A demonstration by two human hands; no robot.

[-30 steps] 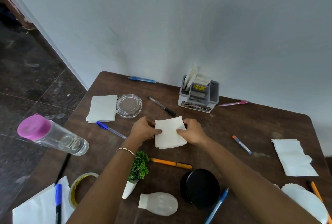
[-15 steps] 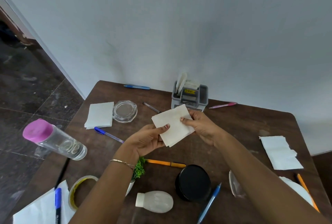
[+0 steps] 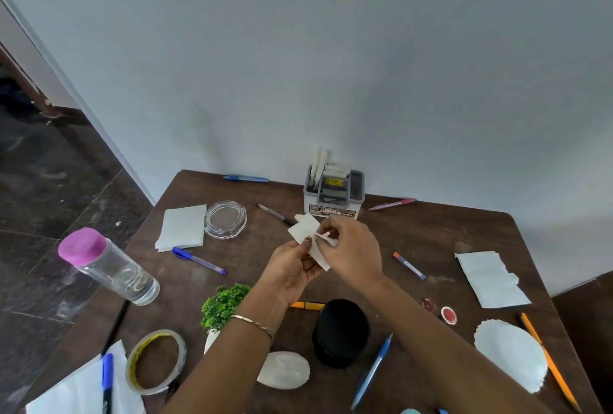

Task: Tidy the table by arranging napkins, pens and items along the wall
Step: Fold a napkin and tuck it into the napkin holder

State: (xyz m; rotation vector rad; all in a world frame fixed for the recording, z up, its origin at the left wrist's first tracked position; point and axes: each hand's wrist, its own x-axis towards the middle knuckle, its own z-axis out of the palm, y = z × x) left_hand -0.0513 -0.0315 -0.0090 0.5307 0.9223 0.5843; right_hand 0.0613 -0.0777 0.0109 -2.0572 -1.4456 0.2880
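Both hands held one white napkin point(image 3: 308, 237) up above the brown table point(image 3: 431, 241). The left hand point(image 3: 293, 272) pinched the napkin's lower side, with the thumb on top of the paper. The right hand point(image 3: 353, 252) had its fingers closed on the napkin's right edge, and a thin strip of paper stuck out between them.

Just behind the held napkin, against the wall point(image 3: 331, 65), stood a grey holder point(image 3: 334, 193) with more white papers poking up from it. A black pen point(image 3: 276, 214) lay just to the left of the grip. Farther left sat a glass ashtray point(image 3: 225, 219), with a folded napkin point(image 3: 181, 227) beside it. A blue pen point(image 3: 199, 260) lay below those.

Right of the grip lay a short orange-tipped marker point(image 3: 408, 265), and well past it another napkin point(image 3: 491, 277). A pink pen point(image 3: 392, 204) lay near the wall, right of the holder. Below the hands stood a small green plant point(image 3: 223, 305) and a black round jar point(image 3: 341, 332).
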